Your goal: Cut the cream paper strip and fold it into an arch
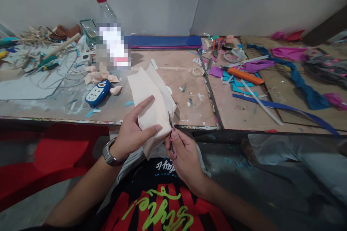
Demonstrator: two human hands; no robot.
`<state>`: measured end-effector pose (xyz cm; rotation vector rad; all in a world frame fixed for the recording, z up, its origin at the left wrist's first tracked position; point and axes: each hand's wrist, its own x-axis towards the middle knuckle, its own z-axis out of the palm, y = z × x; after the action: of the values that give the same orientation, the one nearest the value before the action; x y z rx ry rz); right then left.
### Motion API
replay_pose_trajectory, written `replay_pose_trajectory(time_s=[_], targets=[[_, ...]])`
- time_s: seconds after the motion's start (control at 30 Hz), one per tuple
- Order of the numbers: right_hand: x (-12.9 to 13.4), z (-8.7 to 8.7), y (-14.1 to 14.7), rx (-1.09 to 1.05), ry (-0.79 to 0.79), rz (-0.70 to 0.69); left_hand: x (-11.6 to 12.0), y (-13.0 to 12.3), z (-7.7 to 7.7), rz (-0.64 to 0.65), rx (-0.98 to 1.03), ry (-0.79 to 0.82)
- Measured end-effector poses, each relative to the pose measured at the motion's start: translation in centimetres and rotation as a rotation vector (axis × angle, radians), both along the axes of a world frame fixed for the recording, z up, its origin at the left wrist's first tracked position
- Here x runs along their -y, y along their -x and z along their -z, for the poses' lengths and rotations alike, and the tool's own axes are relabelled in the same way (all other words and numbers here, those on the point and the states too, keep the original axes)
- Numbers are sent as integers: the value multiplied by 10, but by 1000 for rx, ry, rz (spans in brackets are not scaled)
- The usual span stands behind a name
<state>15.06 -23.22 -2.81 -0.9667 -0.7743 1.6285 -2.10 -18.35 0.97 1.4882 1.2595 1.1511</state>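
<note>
Folded cream sheets of paper or cloth [150,103] are held up over the table's front edge. My left hand [132,130], with a metal watch on its wrist, grips them from the left, thumb and forefinger lying on the near face. Pink-handled scissors [173,144] are in my right hand [185,151], its fingers closed round the handles. The dark blades point up and away, at the lower right edge of the cream sheets. Some of my right fingers are hidden behind the handles.
A blue-and-white power socket [98,93] lies left on the worktable [189,112], near a red-capped bottle [108,11]. A tape roll [198,72], an orange cutter [244,75] and blue strips [292,110] lie right. A red chair [67,148] stands lower left.
</note>
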Motion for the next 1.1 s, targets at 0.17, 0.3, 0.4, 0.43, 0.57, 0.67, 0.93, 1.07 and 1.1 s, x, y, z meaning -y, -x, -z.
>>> replay_pose_trajectory(time_s=[0.17,0.3,0.4,0.43,0.57,0.67,0.93,1.07,1.1], targets=[[0,1,-1,29,-2,-1,0,-1,1,0,8,-6],[-1,1,-1,36,-4,5,1,-1,0,-6,7,6],[0,0,0,20,13,11,1,-1,0,-12,-1,9],[0,0,0,10,19,13,1,-1,0,-14,-3,3],[1,-1,1,5,7,-1,-1,2,1,-21,-4,-29],[3,-2,-1,30,-4,-7,-3,3,1,-19,0,-27],[3,0,-2,35,-27,-16,-3,4,0,-2,-4,-21],[3,1,-2,43,-21,-16,-3,3,-1,-3,-16,-24],[3,1,-2,44,-18,-15,-3,3,-1,-5,-21,-25]])
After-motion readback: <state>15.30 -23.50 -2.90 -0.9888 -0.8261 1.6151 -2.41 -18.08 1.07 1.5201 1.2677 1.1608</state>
